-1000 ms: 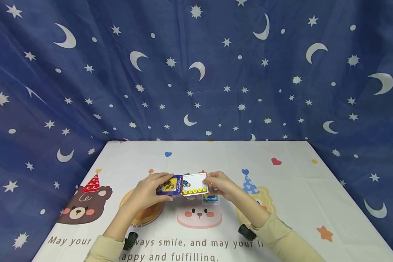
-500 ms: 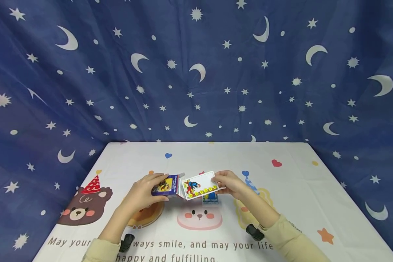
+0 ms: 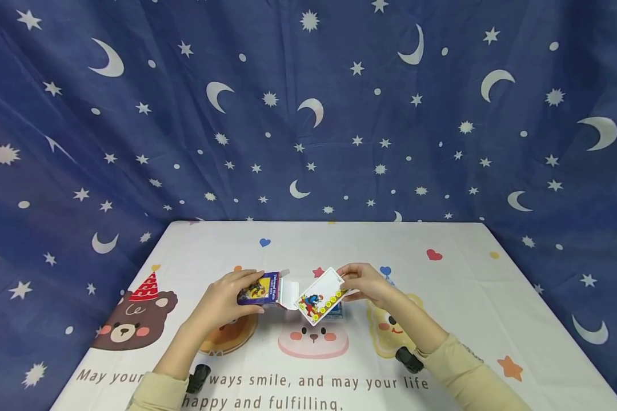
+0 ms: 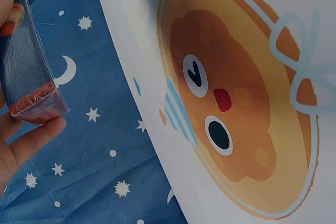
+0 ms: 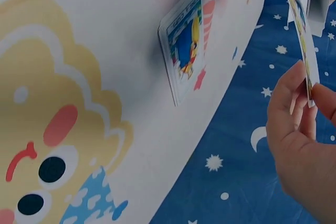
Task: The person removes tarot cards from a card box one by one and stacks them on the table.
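Observation:
My left hand (image 3: 220, 301) grips a dark blue tarot card box (image 3: 262, 289) with a yellow picture on its face. White flaps (image 3: 289, 294) stand out at the box's right end. In the right wrist view that end looks open. Between thumb and fingers, my right hand (image 3: 368, 285) pinches a tarot card (image 3: 321, 298) printed with a figure and yellow discs. It is tilted, its lower left corner near the flaps; whether it is one card or several, I cannot tell. Below it, a small stack of cards (image 5: 184, 45) lies on the table, mostly hidden in the head view.
The white tablecloth (image 3: 457, 308) is printed with cartoon animals, hearts and lettering. A blue curtain (image 3: 308, 114) with moons and stars hangs behind the table's far edge. Black wrist cameras (image 3: 409, 359) sit at both wrists.
The card has come out of the box to the right and turned, its left end swinging down. My right hand has moved right; the left hand with the box has shifted slightly left.

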`<state>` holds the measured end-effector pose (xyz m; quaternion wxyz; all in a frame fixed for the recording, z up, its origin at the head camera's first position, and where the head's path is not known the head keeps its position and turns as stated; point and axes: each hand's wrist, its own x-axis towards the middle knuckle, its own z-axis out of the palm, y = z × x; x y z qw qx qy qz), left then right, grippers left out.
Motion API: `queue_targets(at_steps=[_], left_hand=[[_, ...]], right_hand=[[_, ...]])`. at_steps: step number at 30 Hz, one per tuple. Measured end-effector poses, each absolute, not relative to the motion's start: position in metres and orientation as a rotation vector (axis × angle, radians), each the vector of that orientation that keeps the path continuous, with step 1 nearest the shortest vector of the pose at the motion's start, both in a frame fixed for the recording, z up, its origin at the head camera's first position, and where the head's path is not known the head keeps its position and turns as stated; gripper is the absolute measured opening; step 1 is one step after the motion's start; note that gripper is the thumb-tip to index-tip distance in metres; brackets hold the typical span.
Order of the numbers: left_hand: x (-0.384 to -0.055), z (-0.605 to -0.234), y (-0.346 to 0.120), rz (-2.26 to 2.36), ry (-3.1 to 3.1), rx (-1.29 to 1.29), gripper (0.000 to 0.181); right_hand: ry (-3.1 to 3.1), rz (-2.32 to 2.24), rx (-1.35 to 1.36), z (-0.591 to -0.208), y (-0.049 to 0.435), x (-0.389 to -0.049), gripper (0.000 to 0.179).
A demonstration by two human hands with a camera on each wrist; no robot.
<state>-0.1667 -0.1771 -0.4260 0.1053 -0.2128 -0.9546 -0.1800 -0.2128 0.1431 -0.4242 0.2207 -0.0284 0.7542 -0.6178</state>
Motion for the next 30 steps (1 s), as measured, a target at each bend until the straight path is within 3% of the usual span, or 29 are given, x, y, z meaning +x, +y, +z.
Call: queue_targets(at_steps=[8, 30], left_hand=[[-0.167, -0.425, -0.177, -0.535, -2.812, -0.635, 0.075], [-0.170, -0.428, -0.173, -0.571, -2.851, -0.624, 0.074]], right_hand=[[2.159, -1.623, -0.211, -0.421, 0.151, -0.217, 0.032], [2.332, -1.546, -0.132, -0.440, 0.151, -0.221, 0.017]])
